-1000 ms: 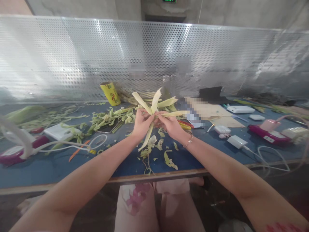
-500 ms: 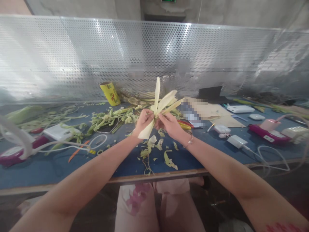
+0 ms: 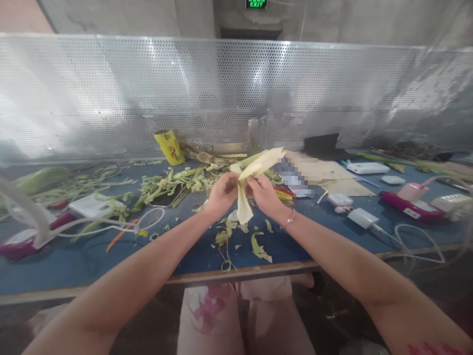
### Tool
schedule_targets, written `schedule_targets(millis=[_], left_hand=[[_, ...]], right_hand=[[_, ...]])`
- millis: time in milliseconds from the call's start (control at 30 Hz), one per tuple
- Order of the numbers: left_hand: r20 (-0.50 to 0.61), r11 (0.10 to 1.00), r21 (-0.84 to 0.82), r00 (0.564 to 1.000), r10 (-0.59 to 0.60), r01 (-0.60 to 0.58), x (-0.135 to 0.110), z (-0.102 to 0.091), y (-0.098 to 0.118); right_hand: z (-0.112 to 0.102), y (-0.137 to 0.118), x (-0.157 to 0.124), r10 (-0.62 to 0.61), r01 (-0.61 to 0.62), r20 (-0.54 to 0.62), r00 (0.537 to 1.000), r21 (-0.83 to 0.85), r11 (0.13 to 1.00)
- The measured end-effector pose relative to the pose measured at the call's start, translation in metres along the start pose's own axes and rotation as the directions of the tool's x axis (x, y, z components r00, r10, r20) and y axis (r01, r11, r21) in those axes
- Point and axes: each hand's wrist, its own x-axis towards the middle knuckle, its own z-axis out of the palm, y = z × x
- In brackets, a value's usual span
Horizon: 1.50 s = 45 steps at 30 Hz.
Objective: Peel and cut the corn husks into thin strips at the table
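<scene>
Above the middle of the blue table, both hands meet on a bunch of pale yellow-green leaf strips. My left hand pinches the bunch from the left. From the right, my right hand, with a bracelet at the wrist, grips it too. One strip points up and right; another hangs down between the hands. Torn green scraps lie on the table just below the hands.
A heap of green leaf trimmings lies to the left, with a yellow roll behind it. White and pink devices with cables sit to the right, cardboard behind. A perforated metal screen backs the table.
The fanned-out strips have been gathered and folded: fewer stick up, one now points right and one hangs down. The hands stayed in place, slightly lower.
</scene>
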Motion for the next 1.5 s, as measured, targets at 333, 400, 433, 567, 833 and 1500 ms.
schedule_targets(millis=[333, 400, 433, 567, 833, 1500], left_hand=[[-0.036, 0.999, 0.026, 0.998, -0.044, 0.044, 0.001, 0.004, 0.001], [-0.058, 0.999, 0.034, 0.998, -0.001, 0.002, 0.0, 0.005, 0.0], [-0.051, 0.999, 0.043, 0.999, 0.017, -0.015, 0.0, 0.005, -0.002], [-0.135, 0.988, 0.147, 0.989, 0.062, -0.041, 0.0, 0.003, -0.006], [0.023, 0.984, 0.09, 0.988, 0.154, -0.156, 0.0, -0.004, -0.004], [-0.015, 0.978, 0.209, 1.0, -0.02, 0.023, 0.004, -0.006, -0.005]], right_hand=[[0.002, -0.004, 0.003, 0.06, -0.063, -0.067, 0.996, -0.033, 0.998], [0.003, 0.002, 0.005, 0.088, -0.088, -0.065, 0.994, 0.001, 0.996], [0.004, 0.005, 0.006, 0.093, -0.092, -0.055, 0.994, 0.02, 0.996], [0.007, 0.016, 0.009, 0.069, -0.064, -0.038, 0.997, 0.115, 0.991], [0.007, 0.018, 0.009, 0.143, -0.119, -0.075, 0.987, 0.259, 0.959], [0.007, 0.004, 0.006, 0.158, -0.142, -0.053, 0.986, 0.229, 0.963]])
